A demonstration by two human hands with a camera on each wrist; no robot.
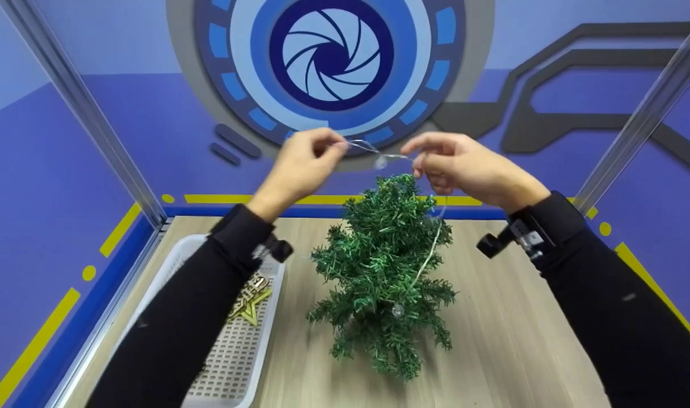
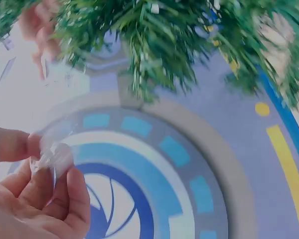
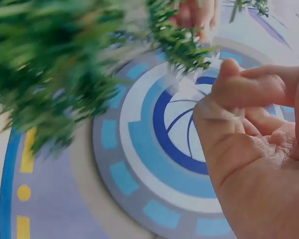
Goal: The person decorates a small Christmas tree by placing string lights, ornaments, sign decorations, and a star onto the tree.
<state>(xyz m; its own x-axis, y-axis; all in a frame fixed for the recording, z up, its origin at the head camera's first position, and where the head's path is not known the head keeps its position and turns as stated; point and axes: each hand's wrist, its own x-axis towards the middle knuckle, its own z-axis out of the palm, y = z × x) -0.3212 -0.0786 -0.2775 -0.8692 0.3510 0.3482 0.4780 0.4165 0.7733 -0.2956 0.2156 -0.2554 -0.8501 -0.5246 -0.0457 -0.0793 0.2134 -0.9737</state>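
Note:
A small green artificial Christmas tree [image 1: 379, 255] stands on the table. Above and behind its top, a thin clear string of lights [image 1: 381, 162] is stretched between both hands. My left hand [image 1: 305, 164] pinches one part of it between thumb and fingers, and clear pieces [image 2: 57, 155] show at those fingertips in the left wrist view. My right hand [image 1: 464, 167] pinches the string to the right of the treetop, thumb against index finger. From there the pale wire runs down the tree's right side into the branches. One clear bulb [image 1: 397, 310] sits low on the front.
Left of the tree lies a white perforated plastic basket [image 1: 271, 317], partly covered by the left sleeve. Inside are a gold star [image 1: 254, 310] and a gold lettered ornament [image 1: 254, 286]. A blue printed wall [image 1: 254, 187] closes off the back, with metal posts at both sides.

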